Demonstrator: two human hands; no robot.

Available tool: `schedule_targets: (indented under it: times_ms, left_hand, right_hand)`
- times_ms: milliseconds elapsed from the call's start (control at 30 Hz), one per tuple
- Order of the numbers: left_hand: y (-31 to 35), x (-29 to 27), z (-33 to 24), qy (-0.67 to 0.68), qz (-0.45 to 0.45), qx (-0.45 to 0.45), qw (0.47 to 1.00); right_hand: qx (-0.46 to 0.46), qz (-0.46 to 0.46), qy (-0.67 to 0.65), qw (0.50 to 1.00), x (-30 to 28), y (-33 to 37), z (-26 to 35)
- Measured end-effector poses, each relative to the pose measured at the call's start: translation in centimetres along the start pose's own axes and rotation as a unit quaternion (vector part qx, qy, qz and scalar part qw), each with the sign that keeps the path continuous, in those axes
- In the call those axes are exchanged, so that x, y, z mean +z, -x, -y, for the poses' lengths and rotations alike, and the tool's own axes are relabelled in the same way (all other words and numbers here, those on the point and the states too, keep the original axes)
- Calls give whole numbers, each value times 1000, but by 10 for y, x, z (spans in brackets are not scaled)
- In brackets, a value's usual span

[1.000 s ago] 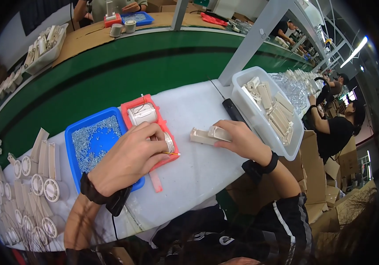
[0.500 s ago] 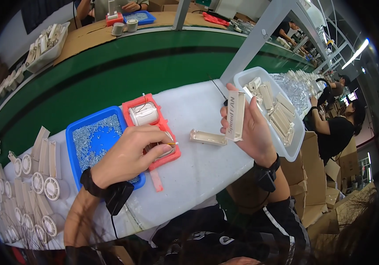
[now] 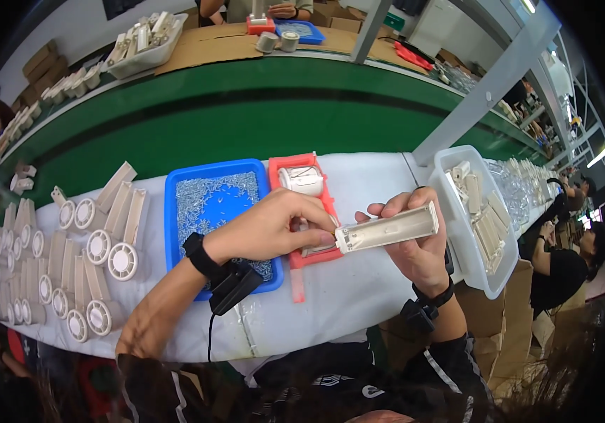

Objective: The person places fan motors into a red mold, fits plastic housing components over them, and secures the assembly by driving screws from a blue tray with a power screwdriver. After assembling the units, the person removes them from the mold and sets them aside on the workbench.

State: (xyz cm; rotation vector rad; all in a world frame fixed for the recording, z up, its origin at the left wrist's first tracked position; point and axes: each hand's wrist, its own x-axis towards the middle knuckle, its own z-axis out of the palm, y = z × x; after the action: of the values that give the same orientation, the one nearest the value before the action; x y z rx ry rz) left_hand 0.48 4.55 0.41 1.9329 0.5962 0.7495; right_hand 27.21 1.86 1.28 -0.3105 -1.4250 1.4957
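Observation:
My right hand point(image 3: 422, 257) holds a long cream plastic handle shell point(image 3: 390, 230), its hollow inner side turned up. The shell's left end meets the fingertips of my left hand point(image 3: 274, 222). These fingers are pinched on a thin wire lead, mostly hidden, above a red foam holder point(image 3: 331, 204). In the holder's far slot lies a white rounded housing point(image 3: 302, 181) with a wire across it. A second part in the near slot is largely covered by my left hand.
Left of the holder is a blue tray point(image 3: 169, 211) of small screws. Several cream fan units point(image 3: 122, 261) stand at the far left. A translucent bin point(image 3: 494, 285) of cream shells sits at the right, by a grey metal post point(image 3: 485, 92). Co-workers sit beyond and to the right.
My right hand has brought the shell left to my left fingers and turned it from its printed face to its hollow side. The view has swung left. The loose shell on the table no longer shows.

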Motion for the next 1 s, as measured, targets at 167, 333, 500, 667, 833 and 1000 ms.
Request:
schedule_targets:
  times_ms: [167, 333, 500, 667, 833, 1000]
  left_hand:
    - [-1, -5, 1, 10, 11, -20, 1000]
    - [-1, -4, 2, 18, 3, -35, 999]
    - [0, -5, 3, 37, -9, -49, 998]
    - [2, -7, -2, -127, -68, 15, 989]
    - [5, -6, 9, -183, -60, 58, 980]
    - [4, -13, -1, -184, 3, -31, 982]
  right_hand:
    - [-1, 16, 73, 997, -2, -2, -4]
    - [-21, 26, 96, 995, -11, -1, -3]
    - [-7, 16, 140, 990, 0, -2, -6]
    - [6, -1, 182, 983, 2, 0, -22]
    - [-13, 73, 331, 941, 0, 1, -40]
    - [14, 119, 428, 896, 6, -6, -43]
